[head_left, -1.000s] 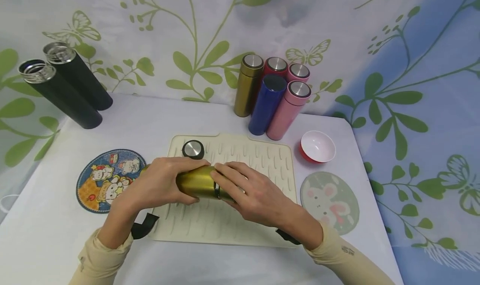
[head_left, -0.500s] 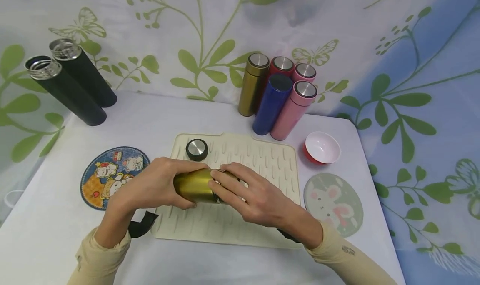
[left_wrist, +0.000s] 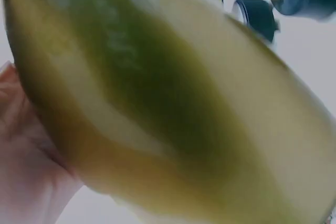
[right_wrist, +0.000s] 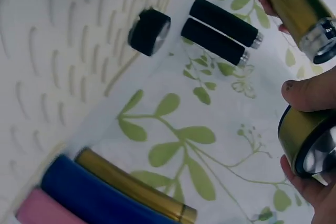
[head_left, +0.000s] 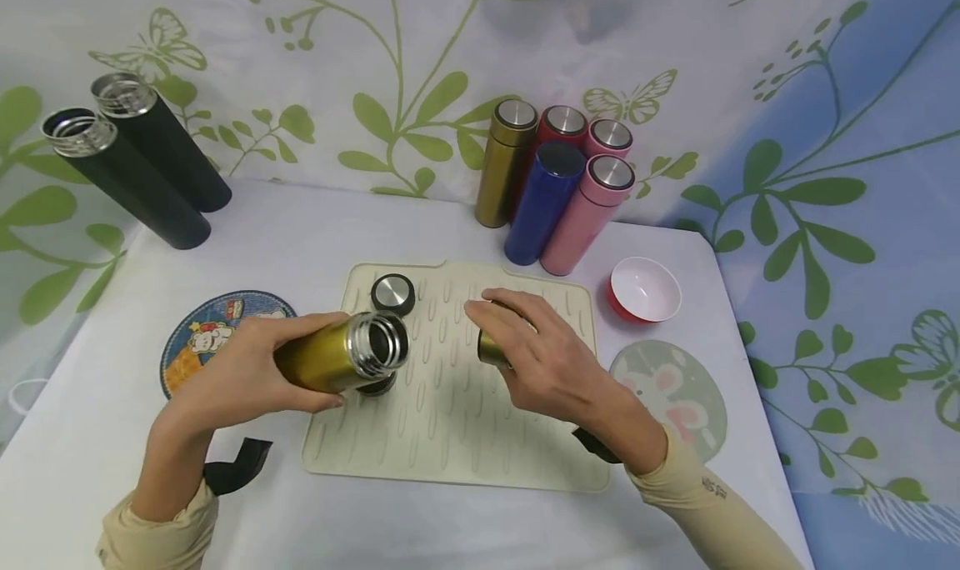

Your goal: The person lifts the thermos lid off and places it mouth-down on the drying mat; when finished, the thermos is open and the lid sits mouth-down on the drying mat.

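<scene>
My left hand (head_left: 232, 374) grips a gold thermos flask (head_left: 321, 360), which is tilted over the mat's left side with its bare steel mouth facing right. In the left wrist view the flask's gold body (left_wrist: 157, 98) fills most of the picture, blurred. Over the mat's right half, my right hand (head_left: 553, 362) holds a gold lid (head_left: 491, 350), apart from the flask. The right wrist view shows thumb and fingers around this lid (right_wrist: 300, 135). One black lid (head_left: 393, 293) with a steel top lies on the mat; another black lid (head_left: 377, 385) is partly hidden below the flask.
A cream ridged mat (head_left: 450, 445) lies mid-table. Two lidless black flasks (head_left: 142, 178) stand back left. Several flasks, including a blue one (head_left: 543, 207) and a pink one (head_left: 585, 220), stand behind the mat. A red-and-white bowl (head_left: 645, 291) and rabbit coaster (head_left: 678, 395) are right.
The gold lid has come off the flask. My left hand has moved left with the flask, my right hand right with the lid, and the flask's mouth and second black lid now show.
</scene>
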The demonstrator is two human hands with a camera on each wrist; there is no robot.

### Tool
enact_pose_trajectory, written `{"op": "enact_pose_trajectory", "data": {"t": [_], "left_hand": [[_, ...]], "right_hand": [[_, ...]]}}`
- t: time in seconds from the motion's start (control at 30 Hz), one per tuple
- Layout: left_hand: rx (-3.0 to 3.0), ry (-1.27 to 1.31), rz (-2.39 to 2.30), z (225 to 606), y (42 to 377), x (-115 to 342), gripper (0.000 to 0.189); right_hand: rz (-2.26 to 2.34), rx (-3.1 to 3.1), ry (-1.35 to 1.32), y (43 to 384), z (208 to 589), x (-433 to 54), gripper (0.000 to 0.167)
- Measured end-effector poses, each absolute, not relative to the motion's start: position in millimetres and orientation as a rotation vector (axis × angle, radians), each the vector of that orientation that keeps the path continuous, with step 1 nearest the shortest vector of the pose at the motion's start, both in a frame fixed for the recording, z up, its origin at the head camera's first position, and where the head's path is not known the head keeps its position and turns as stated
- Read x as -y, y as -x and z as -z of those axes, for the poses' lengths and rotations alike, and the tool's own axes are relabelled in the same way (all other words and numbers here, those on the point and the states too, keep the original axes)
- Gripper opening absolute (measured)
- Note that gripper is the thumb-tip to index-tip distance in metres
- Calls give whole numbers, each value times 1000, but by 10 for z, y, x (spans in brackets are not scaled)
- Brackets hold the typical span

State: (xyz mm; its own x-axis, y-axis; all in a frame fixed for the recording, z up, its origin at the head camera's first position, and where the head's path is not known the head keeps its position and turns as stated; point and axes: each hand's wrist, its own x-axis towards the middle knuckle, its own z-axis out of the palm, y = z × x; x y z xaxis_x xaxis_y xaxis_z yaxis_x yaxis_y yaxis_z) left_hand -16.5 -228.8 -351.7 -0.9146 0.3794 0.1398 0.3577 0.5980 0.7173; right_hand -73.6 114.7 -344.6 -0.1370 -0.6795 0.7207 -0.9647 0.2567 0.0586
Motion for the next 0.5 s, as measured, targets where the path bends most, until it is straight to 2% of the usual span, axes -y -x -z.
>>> {"op": "enact_pose_trajectory", "data": {"t": [0.07, 0.27, 0.5], "left_hand": [[-2874, -605, -1285, 3521, 120, 2369, 81], [-3059, -473, -1478, 3538, 32, 2492, 90], [-3062, -444, -1590, 3557, -13, 2548, 91]], "right_hand": [[-648, 1993, -1477, 769, 3514, -1166, 48], [-785, 2199, -1469, 902, 3684, -1147, 49], [-920, 2310, -1408, 1064, 3881, -1100, 54]]}}
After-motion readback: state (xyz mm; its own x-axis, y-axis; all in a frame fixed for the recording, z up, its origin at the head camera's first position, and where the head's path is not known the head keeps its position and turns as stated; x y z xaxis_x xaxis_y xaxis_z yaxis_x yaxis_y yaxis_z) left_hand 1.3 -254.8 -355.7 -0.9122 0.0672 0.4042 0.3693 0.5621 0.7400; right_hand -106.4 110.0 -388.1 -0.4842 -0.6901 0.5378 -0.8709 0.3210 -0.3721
